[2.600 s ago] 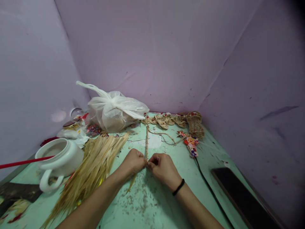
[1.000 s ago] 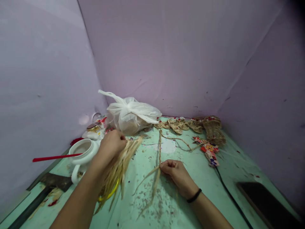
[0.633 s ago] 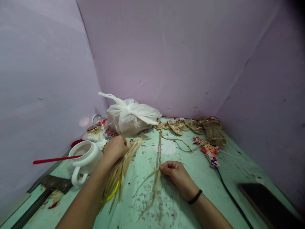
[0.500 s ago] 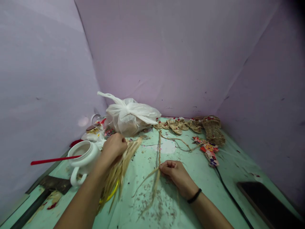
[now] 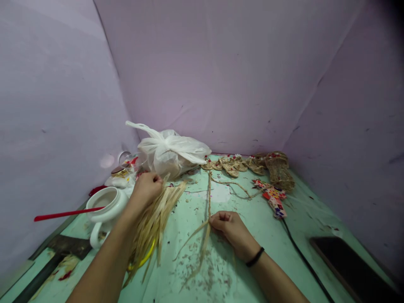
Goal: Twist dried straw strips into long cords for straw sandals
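Right hand (image 5: 232, 233): grip closed, thumb and fingertips pinching the braid (image 5: 209, 198) at the near end of its plait; braid extends toward the far edge of the table (image 5: 170, 252); left hand (image 5: 147, 189): grip curled at the straw (image 5: 154, 223), left of the braid; cannot tell whether a strand is pinched.

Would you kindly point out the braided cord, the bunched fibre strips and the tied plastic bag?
Braided cord (image 5: 209, 198), head view: straight plaited length.
Bunched fibre strips (image 5: 155, 219), head view: mid-length.
Tied plastic bag (image 5: 173, 153), head view: front, middle.
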Demonstrator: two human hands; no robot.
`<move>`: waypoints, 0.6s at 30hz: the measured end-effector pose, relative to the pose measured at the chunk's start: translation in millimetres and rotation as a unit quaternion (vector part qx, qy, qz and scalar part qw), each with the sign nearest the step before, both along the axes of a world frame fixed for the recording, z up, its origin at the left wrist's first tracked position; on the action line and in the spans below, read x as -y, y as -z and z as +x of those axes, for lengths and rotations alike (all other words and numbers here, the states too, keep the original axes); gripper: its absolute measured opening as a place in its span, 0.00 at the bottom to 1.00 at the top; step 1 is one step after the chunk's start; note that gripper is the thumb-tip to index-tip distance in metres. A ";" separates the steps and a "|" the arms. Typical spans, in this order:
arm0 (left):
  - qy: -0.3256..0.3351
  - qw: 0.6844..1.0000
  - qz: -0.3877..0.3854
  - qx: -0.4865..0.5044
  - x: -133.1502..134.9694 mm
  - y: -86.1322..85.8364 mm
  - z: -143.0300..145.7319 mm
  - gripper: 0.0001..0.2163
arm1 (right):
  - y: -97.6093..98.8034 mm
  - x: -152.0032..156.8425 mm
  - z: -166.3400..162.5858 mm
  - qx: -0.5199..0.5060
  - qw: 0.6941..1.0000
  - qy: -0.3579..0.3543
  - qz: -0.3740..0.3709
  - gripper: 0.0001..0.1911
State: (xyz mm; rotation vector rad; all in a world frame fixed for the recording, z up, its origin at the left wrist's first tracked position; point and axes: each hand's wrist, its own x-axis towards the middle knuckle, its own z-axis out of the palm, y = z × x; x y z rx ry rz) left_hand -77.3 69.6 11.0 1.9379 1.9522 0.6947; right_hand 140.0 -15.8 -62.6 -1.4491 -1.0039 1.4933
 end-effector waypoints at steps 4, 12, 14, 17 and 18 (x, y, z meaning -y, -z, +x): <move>0.073 0.951 -0.156 0.258 11.9 -13.7 -0.1 0.08 | -0.1 0.3 -0.3 -0.004 1.000 0.003 0.001 0.09; 0.270 0.868 -0.341 0.239 38.9 -21.6 32.4 0.07 | 1.8 -0.5 0.2 -0.010 1.000 0.013 0.010 0.08; 0.278 0.887 -0.334 0.154 38.5 -6.2 44.9 0.05 | 2.7 -1.1 0.4 -0.014 1.000 0.012 0.011 0.07; 0.292 0.907 -0.293 0.075 35.4 20.5 56.4 0.03 | 3.5 -1.6 0.6 -0.018 1.000 0.010 0.009 0.07; 0.295 0.912 -0.279 0.063 34.5 27.6 58.2 0.04 | 3.5 -1.6 0.7 -0.022 1.000 0.011 0.011 0.07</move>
